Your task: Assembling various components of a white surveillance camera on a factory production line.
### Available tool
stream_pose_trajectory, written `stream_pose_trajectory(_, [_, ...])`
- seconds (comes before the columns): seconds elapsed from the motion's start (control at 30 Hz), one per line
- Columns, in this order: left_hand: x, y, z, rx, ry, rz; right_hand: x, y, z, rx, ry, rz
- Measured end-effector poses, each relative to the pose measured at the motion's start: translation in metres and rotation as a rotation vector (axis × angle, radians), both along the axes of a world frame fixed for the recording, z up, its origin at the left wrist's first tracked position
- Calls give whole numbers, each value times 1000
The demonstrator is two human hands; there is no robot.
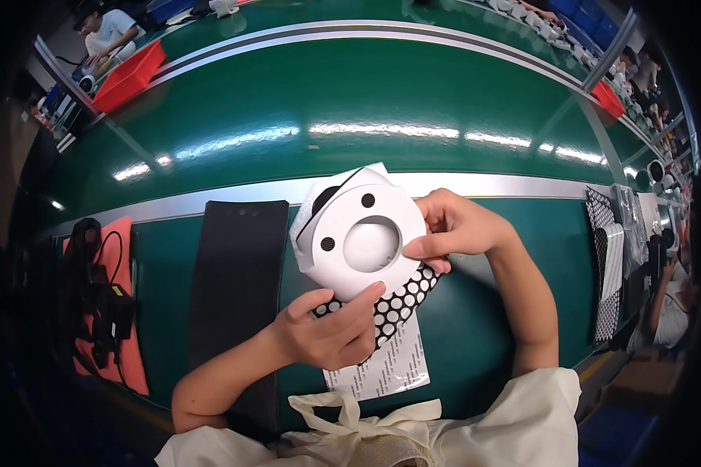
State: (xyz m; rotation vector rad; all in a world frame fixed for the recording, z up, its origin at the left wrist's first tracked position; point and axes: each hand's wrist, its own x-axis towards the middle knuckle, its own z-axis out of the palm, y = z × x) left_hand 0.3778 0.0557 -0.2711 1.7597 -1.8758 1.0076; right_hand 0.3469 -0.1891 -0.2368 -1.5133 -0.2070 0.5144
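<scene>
A white ring-shaped part (413, 226) with a large round hole and two black dots on its face is tilted up between my hands. My right hand (459, 229) grips its right edge, thumb on the face and the other fingers behind. My left hand (331, 331) is closed with bent fingers at the lower rim, one fingertip pressed against it. Under the ring, between both hands, runs a black sheet with white round spots (397, 307). Behind the ring's upper left shows a white wrap (298, 226) with a dark edge. A printed white paper (393, 366) lies below on the table.
Left of my hands lies a long black mat (237, 272). Further left, black adapters and cables (109, 311) rest on a salmon-coloured sheet (136, 366). Spotted strips (604, 272) and clear bags (629, 226) are at right. A green belt (350, 93) runs beyond; a red bin (132, 76) and people are farther off.
</scene>
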Motion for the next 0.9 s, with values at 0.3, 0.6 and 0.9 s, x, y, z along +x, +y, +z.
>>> stream_pose_trajectory(0.3, [6, -2, -5, -87, 25, -67, 4, -10, 4, 2, 46, 102])
stream_pose_trajectory(0.6, [1, -7, -10, -230, 10, -93, 12, -21, 36, -52, -253, -156])
stream_pose_trajectory(0.9, [4, -13, -25, -342, -46, -150, 45, 49, 77, -443, -93, 111])
